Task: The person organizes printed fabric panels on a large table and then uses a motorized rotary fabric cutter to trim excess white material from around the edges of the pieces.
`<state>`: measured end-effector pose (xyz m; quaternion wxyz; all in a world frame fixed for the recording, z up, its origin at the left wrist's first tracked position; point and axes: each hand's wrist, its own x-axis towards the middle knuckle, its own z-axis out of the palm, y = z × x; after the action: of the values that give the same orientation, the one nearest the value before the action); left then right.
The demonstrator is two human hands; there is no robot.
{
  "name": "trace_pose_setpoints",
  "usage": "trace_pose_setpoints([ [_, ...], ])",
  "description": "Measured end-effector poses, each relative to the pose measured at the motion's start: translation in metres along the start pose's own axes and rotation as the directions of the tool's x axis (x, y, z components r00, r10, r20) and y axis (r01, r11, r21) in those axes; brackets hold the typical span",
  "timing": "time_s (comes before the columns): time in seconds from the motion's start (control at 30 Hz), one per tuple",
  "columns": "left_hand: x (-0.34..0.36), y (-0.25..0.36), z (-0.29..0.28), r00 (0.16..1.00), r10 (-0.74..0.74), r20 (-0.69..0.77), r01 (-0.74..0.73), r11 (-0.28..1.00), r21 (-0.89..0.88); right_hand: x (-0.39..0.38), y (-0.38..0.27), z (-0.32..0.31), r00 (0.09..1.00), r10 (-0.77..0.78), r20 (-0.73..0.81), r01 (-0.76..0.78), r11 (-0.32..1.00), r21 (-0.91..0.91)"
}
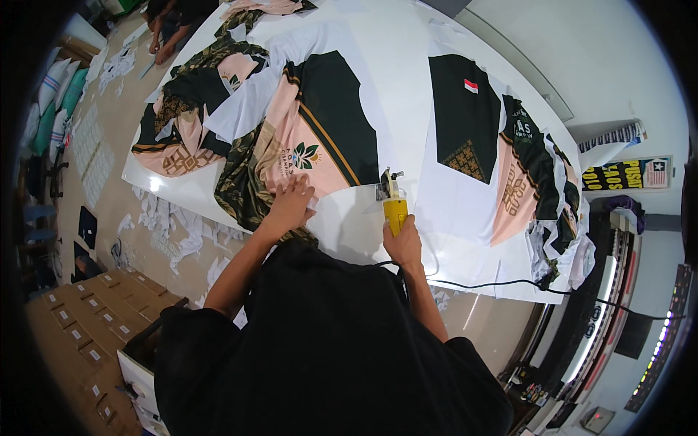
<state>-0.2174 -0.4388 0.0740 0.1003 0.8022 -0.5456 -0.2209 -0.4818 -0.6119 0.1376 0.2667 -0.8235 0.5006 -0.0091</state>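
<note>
My right hand (404, 243) is wrapped round the yellow handle of an electric fabric cutter (395, 211). The cutter's metal head stands at the lower right corner of a dark green and pink printed fabric panel (338, 109). On the pink lower part of that panel my left hand (292, 203) lies with its fingers spread, pressing the cloth. Bunched camouflage-patterned cloth (236, 174) hangs beside my left wrist. To the right of the cutter, white cloth carries a dark green sleeve-shaped print (465, 116) with a small red and white patch.
A black power cord (494, 285) runs right from the cutter over the edge of the white table (356, 243). Printed pieces heap at the table's left (182, 138) and right (531, 174). Scraps (182, 225) litter the floor; cardboard boxes (87, 327) stand lower left. Another person's hands (163, 51) show upper left.
</note>
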Motion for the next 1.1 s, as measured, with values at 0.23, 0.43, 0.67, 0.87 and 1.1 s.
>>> trace_pose_setpoints([
  [0.23,0.0,-0.002,0.002,1.0,0.013,-0.026,-0.013,1.0,-0.016,0.011,0.002,0.002,0.999,-0.04,-0.002,0.04,0.999,-0.012],
  [0.43,0.002,-0.003,0.001,1.0,0.017,-0.02,-0.017,1.0,-0.001,0.03,-0.005,-0.002,0.999,-0.043,0.011,0.043,0.999,0.014],
  [0.67,0.005,-0.003,-0.001,1.0,-0.004,0.006,0.004,1.0,0.001,0.063,-0.02,-0.005,0.998,-0.059,0.013,0.059,0.998,0.005],
  [0.87,0.006,-0.002,-0.003,0.999,-0.024,0.037,0.025,1.0,-0.019,0.097,-0.03,-0.003,0.995,-0.099,0.001,0.099,0.995,0.012],
  [1.1,0.009,-0.002,0.001,0.999,-0.029,0.016,0.029,0.999,-0.015,0.139,-0.042,-0.001,0.994,-0.112,-0.009,0.111,0.992,-0.055],
])
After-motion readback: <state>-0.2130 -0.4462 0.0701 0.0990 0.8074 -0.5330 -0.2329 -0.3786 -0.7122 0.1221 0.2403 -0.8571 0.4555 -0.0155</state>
